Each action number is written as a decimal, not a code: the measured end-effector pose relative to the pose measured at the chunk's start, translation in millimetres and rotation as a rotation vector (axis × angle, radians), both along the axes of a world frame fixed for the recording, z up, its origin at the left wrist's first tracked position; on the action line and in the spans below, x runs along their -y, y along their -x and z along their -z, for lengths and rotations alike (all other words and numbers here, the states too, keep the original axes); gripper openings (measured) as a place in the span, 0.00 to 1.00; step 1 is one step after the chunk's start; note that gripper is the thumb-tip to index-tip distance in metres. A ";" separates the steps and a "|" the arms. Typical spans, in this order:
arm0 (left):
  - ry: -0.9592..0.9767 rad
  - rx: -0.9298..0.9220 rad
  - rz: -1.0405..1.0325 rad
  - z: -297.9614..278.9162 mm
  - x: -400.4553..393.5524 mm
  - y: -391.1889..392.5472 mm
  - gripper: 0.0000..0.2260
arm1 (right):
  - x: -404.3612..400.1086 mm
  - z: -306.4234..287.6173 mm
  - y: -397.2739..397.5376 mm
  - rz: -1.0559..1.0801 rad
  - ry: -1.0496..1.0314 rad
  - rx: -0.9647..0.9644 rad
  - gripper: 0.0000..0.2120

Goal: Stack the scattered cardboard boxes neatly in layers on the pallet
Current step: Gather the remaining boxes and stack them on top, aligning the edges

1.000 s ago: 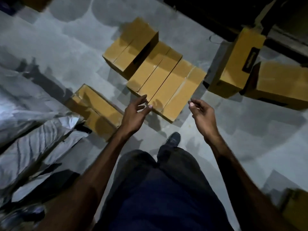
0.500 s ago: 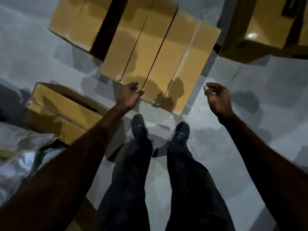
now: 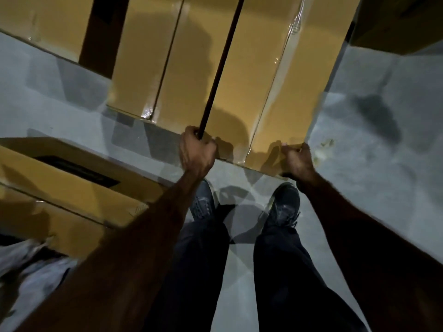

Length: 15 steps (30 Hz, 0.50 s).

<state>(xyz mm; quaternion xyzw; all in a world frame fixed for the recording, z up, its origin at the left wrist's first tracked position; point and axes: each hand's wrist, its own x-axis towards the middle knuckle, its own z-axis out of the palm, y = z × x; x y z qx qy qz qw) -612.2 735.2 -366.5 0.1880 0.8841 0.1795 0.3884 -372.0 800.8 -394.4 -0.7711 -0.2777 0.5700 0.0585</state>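
A long taped cardboard box (image 3: 275,75) lies on the grey floor just in front of my feet, rightmost in a row of brown boxes. My left hand (image 3: 195,152) grips its near left corner, fingers curled into the dark gap beside the neighbouring box (image 3: 172,63). My right hand (image 3: 297,159) grips the near right corner, fingers hooked over the edge. No pallet is in view.
A third box (image 3: 45,27) lies at the upper left of the row. Another box (image 3: 64,185) lies at the left by my left arm, with pale plastic wrapping (image 3: 28,262) below it. A further box (image 3: 398,22) sits at the upper right. Bare grey floor (image 3: 374,164) spreads to the right.
I have bent down toward the row of boxes. Both hands moved forward from above the floor and took hold of the near corners of the rightmost box.
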 end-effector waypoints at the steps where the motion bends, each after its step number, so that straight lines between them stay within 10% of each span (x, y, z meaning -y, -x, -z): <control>1: 0.007 0.020 -0.022 -1.6 -0.9 -5.1 0.24 | 1.5 4.0 -3.9 0.020 -0.018 -0.002 0.15; 8: -0.075 0.150 -0.170 -38.6 -12.4 -18.4 0.27 | 12.6 -57.8 -27.9 0.047 -0.220 -0.043 0.19; 15: -0.352 0.192 -0.177 -232.2 -45.5 -26.1 0.21 | -5.9 -250.7 -42.8 0.268 -0.391 -0.078 0.10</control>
